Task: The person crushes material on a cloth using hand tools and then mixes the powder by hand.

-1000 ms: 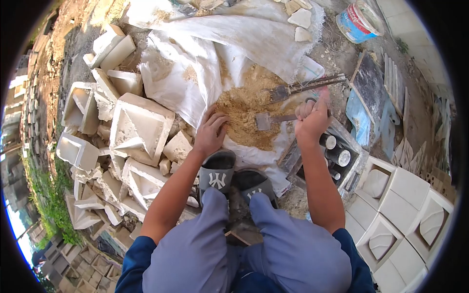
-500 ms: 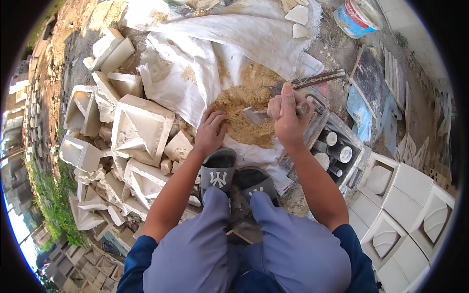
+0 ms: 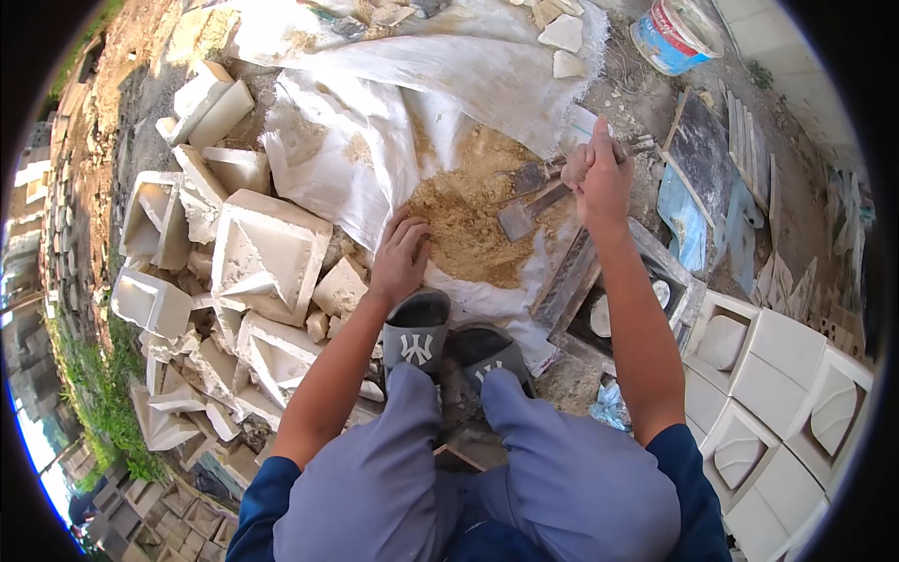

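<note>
My right hand is closed around a small trowel, thumb pointing up. The trowel's flat, dusty metal blade rests at the right side of a heap of tan sand. Just behind it lies a second flat-bladed tool, its far end partly hidden by my right hand. My left hand lies at the heap's left edge, fingers loosely curved and touching the sand and the white woven sheet underneath. Nothing shows in its fingers.
Pale cast blocks and broken pieces crowd the left. A wooden box holding round-ended cylinders stands under my right forearm. White relief tiles lie at lower right. A blue and red bucket stands at upper right. My sandals are below the sand.
My right hand has moved up and to the right with the trowel, its blade shifting right across the sand. My left hand has stayed nearly in place.
</note>
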A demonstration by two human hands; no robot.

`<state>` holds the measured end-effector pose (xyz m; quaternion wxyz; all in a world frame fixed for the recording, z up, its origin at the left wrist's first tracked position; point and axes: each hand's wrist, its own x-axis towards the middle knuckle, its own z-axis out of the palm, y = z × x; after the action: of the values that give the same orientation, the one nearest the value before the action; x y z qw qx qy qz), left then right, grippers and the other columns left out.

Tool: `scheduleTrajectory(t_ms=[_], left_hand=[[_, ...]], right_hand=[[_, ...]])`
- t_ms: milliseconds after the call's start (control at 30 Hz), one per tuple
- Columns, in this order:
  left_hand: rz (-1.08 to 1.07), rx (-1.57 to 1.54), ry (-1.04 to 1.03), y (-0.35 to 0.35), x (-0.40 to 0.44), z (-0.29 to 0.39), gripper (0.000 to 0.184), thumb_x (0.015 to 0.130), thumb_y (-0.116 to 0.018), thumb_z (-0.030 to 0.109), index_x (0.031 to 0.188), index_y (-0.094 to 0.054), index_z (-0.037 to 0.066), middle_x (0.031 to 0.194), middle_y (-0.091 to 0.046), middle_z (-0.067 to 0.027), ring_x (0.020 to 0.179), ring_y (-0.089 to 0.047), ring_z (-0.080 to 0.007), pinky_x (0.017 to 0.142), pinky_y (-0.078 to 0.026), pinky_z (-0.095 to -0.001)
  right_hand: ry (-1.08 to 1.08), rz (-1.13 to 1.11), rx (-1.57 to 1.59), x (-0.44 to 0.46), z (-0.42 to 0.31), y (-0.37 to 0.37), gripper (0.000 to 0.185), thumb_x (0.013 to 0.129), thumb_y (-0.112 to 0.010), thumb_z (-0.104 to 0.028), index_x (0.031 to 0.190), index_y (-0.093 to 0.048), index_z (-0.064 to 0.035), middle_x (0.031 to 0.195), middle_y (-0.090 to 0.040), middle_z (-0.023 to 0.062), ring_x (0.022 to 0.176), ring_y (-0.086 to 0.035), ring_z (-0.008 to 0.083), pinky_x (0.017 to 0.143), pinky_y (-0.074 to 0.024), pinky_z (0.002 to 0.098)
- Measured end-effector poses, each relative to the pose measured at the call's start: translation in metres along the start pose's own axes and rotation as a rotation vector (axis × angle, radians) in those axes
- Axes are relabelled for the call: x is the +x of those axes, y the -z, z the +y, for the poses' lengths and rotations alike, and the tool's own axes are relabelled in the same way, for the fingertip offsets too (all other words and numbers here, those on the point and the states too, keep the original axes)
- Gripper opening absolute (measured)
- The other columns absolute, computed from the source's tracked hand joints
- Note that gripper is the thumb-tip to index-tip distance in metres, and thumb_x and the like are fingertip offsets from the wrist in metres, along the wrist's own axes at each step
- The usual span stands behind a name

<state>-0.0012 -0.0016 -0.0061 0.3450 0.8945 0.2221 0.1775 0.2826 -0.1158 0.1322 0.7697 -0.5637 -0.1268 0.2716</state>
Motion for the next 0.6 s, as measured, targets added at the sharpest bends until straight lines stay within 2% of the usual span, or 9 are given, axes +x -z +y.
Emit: scheduleTrajectory(t_ms=[67,133,267,333,400,433,467,533,600], left_hand=[[0.015,0.009,0.018,-0.003,-0.002,-0.004,0.025,0.086,-0.068,0.006,0.11,-0.061,0.004,0.123,-0.062,-0.0113,0.136,-0.045,-0.0379,0.111,-0.04,-0.0449],[0.024,-0.017,0.027,-0.002,-0.002,-0.002,0.023,0.086,-0.069,0.005,0.106,-0.059,0.003,0.123,-0.061,-0.0143,0.135,-0.046,-0.0384,0.11,-0.041,-0.045],[0.046,-0.049,0.048,-0.005,-0.003,-0.003,0.019,0.087,-0.069,0.003,0.101,-0.057,0.002,0.12,-0.059,-0.0184,0.132,-0.048,-0.0386,0.106,-0.042,-0.045],[0.072,-0.056,0.041,-0.006,-0.002,-0.002,0.017,0.087,-0.069,0.002,0.099,-0.057,0.002,0.118,-0.058,-0.0193,0.13,-0.05,-0.0385,0.103,-0.045,-0.0447],[0.086,-0.151,0.167,-0.005,-0.005,0.002,0.014,0.087,-0.068,-0.001,0.097,-0.059,0.003,0.115,-0.057,-0.0196,0.12,-0.056,-0.0383,0.092,-0.05,-0.0431],[0.098,-0.132,0.192,-0.006,-0.007,0.001,0.014,0.088,-0.066,-0.002,0.099,-0.061,0.004,0.115,-0.061,-0.0178,0.108,-0.062,-0.0338,0.076,-0.054,-0.0383],[0.092,-0.137,0.189,-0.007,-0.01,-0.002,0.014,0.088,-0.066,-0.002,0.099,-0.061,0.004,0.115,-0.061,-0.0178,0.108,-0.062,-0.0338,0.076,-0.054,-0.0383],[0.168,-0.002,0.024,-0.008,-0.009,-0.009,0.013,0.088,-0.066,-0.004,0.098,-0.064,0.005,0.11,-0.064,-0.0154,0.099,-0.065,-0.0311,0.071,-0.054,-0.0348],[0.165,-0.019,0.066,-0.011,-0.012,-0.005,0.013,0.088,-0.065,-0.005,0.096,-0.066,0.005,0.106,-0.068,-0.0129,0.094,-0.067,-0.0308,0.073,-0.055,-0.0342]], right_hand=[[-0.211,0.072,-0.027,0.027,-0.008,0.02,0.038,0.105,-0.056,-0.029,0.073,-0.048,-0.0101,0.057,-0.038,-0.0013,0.047,-0.036,0.0129,0.05,-0.0335,0.0305],[-0.207,0.068,-0.049,0.048,-0.018,0.042,0.036,0.103,-0.06,-0.031,0.076,-0.05,-0.0093,0.06,-0.043,-0.0006,0.049,-0.041,0.0141,0.053,-0.0379,0.0317],[-0.117,0.085,-0.401,0.088,-0.028,0.097,0.033,0.1,-0.064,-0.027,0.08,-0.056,-0.0028,0.065,-0.05,0.0019,0.054,-0.055,0.0166,0.056,-0.0464,0.0327],[-0.205,0.039,-0.778,0.11,-0.014,0.124,0.032,0.098,-0.066,-0.03,0.087,-0.062,-0.0001,0.068,-0.058,0.0042,0.058,-0.061,0.0191,0.06,-0.0496,0.0326],[-0.239,-0.03,-0.943,0.133,0.006,0.149,0.034,0.097,-0.068,-0.033,0.09,-0.065,0.0001,0.073,-0.062,0.0057,0.062,-0.064,0.0199,0.062,-0.0513,0.0333],[-0.282,-0.11,-1.101,0.136,0.006,0.15,0.037,0.096,-0.069,-0.036,0.093,-0.067,0.0004,0.078,-0.065,0.0071,0.066,-0.066,0.0207,0.065,-0.053,0.0341],[-0.285,-0.103,-1.103,0.139,0.005,0.153,0.037,0.096,-0.069,-0.036,0.093,-0.067,0.0004,0.078,-0.065,0.0071,0.066,-0.066,0.0207,0.065,-0.053,0.0341],[-0.703,0.131,-0.484,0.141,0.0,0.139,0.04,0.095,-0.068,-0.042,0.098,-0.069,-0.0023,0.088,-0.068,0.0095,0.072,-0.067,0.021,0.067,-0.0548,0.0362],[-0.737,0.228,-0.346,0.158,0.019,0.17,0.043,0.096,-0.065,-0.046,0.101,-0.068,-0.003,0.094,-0.067,0.0111,0.078,-0.068,0.0225,0.071,-0.0567,0.039]])
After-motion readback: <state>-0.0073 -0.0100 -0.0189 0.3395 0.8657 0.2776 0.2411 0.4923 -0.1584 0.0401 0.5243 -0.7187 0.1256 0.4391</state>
